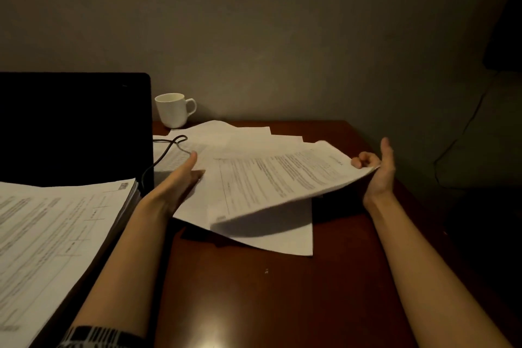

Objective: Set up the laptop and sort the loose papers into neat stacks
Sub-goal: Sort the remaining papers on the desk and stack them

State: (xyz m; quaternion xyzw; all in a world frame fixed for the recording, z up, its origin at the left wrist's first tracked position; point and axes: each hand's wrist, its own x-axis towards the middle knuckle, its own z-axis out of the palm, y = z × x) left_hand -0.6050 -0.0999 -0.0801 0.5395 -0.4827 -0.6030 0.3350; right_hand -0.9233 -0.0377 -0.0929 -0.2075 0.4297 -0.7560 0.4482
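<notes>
An open black laptop (73, 127) stands at the left with its screen dark. A thick stack of printed papers (56, 234) lies over its keyboard. Loose sheets (240, 138) are fanned across the middle of the brown desk (268, 291). My right hand (378, 169) pinches the far right edge of a printed sheet (282, 181) and lifts it off the pile. My left hand (180, 183) lies flat with straight fingers against the left side of the loose sheets, thumb up.
A white mug (173, 109) stands at the back beside the laptop screen. A black cable (166, 152) loops from the laptop over the papers. Another thin cable (457, 144) hangs down the wall at the right. The desk's right edge is near my right forearm.
</notes>
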